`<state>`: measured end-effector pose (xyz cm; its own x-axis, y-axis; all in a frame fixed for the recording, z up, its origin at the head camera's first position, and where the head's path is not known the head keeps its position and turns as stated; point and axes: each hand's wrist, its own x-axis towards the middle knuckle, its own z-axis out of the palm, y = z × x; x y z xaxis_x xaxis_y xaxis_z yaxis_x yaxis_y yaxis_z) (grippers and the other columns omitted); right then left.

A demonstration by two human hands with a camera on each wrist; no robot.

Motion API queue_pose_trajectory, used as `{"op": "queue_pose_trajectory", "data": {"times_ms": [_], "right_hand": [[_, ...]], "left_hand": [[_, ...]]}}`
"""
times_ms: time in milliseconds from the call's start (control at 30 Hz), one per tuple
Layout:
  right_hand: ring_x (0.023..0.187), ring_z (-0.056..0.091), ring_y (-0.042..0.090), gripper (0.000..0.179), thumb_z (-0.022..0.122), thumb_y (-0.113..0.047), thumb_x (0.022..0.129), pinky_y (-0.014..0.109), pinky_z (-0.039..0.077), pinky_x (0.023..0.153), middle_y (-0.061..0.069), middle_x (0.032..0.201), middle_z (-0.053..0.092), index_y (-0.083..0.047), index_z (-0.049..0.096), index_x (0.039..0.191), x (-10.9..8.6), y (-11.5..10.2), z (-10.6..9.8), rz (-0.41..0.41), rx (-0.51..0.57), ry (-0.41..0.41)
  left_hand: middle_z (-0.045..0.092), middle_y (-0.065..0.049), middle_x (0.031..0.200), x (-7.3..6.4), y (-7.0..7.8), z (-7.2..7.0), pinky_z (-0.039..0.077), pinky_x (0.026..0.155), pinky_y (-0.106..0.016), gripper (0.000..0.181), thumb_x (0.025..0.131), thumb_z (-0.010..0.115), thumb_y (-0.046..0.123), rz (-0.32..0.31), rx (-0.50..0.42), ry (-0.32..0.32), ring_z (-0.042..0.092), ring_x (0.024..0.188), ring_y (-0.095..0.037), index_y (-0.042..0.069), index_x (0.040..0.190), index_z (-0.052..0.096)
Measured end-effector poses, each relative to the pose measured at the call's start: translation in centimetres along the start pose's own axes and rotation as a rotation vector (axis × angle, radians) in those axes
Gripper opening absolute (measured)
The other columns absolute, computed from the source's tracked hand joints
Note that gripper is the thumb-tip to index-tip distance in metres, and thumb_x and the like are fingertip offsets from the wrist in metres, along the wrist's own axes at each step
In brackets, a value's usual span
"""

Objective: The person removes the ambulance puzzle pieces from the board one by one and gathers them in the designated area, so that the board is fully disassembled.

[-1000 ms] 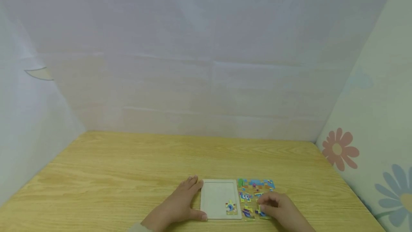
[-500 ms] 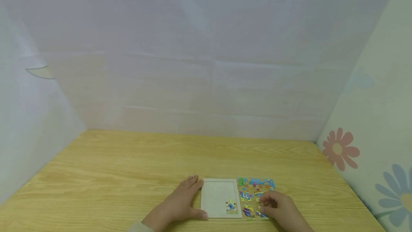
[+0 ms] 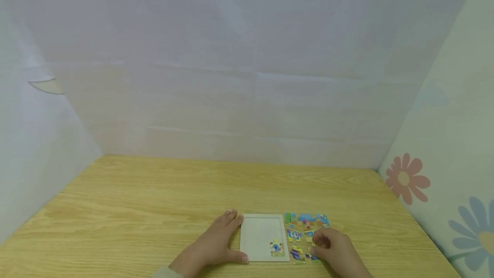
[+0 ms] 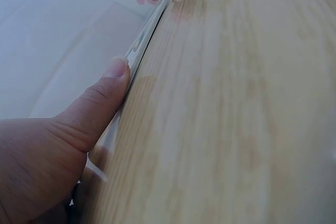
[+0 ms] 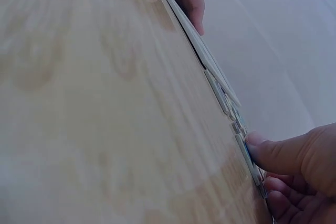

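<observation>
A shallow white puzzle tray [image 3: 259, 231] lies flat on the table with one jigsaw piece [image 3: 276, 248] in its lower right corner. Spread along the tray's left side is my left hand [image 3: 218, 241]; its thumb touches the lower left corner. My right hand [image 3: 336, 249] is over the loose pieces to the right, fingers curled. Its thumb and fingers pinch the edges of a puzzle piece [image 3: 313, 257] at the bottom right, partly hidden by the hand. In the right wrist view the thumb [image 5: 278, 153] presses against that piece's near edge.
Several loose colourful pieces [image 3: 296, 252] lie close together beside the tray's right edge, more of them [image 3: 306, 218] at the far end. The wooden table [image 3: 154, 200] runs back to a pale cloth wall [image 3: 200, 98]. A flowered panel [image 3: 444, 140] stands at the right.
My right hand has shifted very slightly at the bottom right pieces. The left hand, the tray and the piece in it stay in place.
</observation>
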<state>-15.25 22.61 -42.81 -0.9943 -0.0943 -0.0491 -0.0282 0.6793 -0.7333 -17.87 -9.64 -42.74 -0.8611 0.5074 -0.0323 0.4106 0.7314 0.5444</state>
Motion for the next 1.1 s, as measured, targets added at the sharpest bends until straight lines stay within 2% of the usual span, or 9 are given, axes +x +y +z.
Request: {"op": "queue_pose_trajectory", "data": {"times_ms": [267,433,533,733,900,1000,1100], "right_hand": [[0.074,0.052,0.011,0.022,0.074,-0.019,0.076,0.019,0.047,0.062,-0.002,0.079,0.059,-0.006,0.063,0.090,-0.1,-0.3,0.1,0.067,0.011,0.028],[0.074,0.055,0.010,0.012,0.066,-0.021,0.085,0.024,0.049,0.064,-0.004,0.078,0.064,-0.009,0.066,0.087,-0.4,-0.9,-0.2,0.117,0.006,0.131],[0.073,0.055,0.008,0.017,0.062,-0.025,0.089,0.023,0.048,0.064,-0.005,0.078,0.065,-0.011,0.067,0.084,-0.4,-1.5,-0.4,0.113,-0.006,0.176],[0.072,0.057,0.006,0.019,0.061,-0.026,0.089,0.018,0.049,0.063,-0.003,0.078,0.066,-0.009,0.068,0.088,-0.7,-2.8,-0.6,0.096,0.053,0.211],[0.074,0.058,0.004,0.016,0.063,-0.022,0.088,0.017,0.050,0.065,0.001,0.088,0.068,-0.008,0.069,0.090,-0.8,-3.5,-0.3,-0.002,0.125,0.194],[0.076,0.056,0.000,0.012,0.062,-0.019,0.089,0.016,0.050,0.068,0.001,0.093,0.067,-0.008,0.068,0.089,-0.8,-3.6,-0.1,-0.128,0.133,0.156],[0.073,0.051,-0.003,0.011,0.060,-0.017,0.090,0.016,0.050,0.065,-0.002,0.088,0.064,-0.009,0.067,0.087,-0.7,-3.9,0.1,-0.238,0.110,0.116]], "left_hand": [[0.022,-0.019,0.151,0.1,-0.2,0.1,0.016,0.111,-0.056,0.104,0.064,0.067,0.064,0.005,0.000,0.003,0.016,0.139,-0.038,0.005,0.142,0.034],[0.022,-0.019,0.151,0.1,-0.2,0.2,0.016,0.111,-0.055,0.104,0.064,0.067,0.065,0.007,0.006,0.002,0.016,0.139,-0.038,0.006,0.143,0.034],[0.023,-0.019,0.151,0.1,-0.2,0.2,0.016,0.111,-0.055,0.104,0.064,0.067,0.065,0.007,0.012,0.005,0.017,0.139,-0.038,0.005,0.142,0.034],[0.023,-0.020,0.151,0.1,-0.3,0.2,0.016,0.111,-0.056,0.104,0.065,0.067,0.065,0.010,0.012,0.004,0.017,0.139,-0.038,0.005,0.142,0.034],[0.023,-0.020,0.151,0.1,-0.3,0.2,0.017,0.111,-0.055,0.104,0.065,0.067,0.065,0.013,0.017,0.010,0.018,0.139,-0.038,0.005,0.142,0.034],[0.024,-0.020,0.150,0.1,-0.3,0.2,0.017,0.111,-0.055,0.103,0.064,0.068,0.065,0.014,0.021,0.013,0.018,0.139,-0.039,0.005,0.142,0.034],[0.024,-0.020,0.150,0.1,-0.2,0.2,0.017,0.112,-0.055,0.103,0.065,0.068,0.064,0.015,0.028,0.013,0.018,0.139,-0.039,0.005,0.142,0.035]]}}
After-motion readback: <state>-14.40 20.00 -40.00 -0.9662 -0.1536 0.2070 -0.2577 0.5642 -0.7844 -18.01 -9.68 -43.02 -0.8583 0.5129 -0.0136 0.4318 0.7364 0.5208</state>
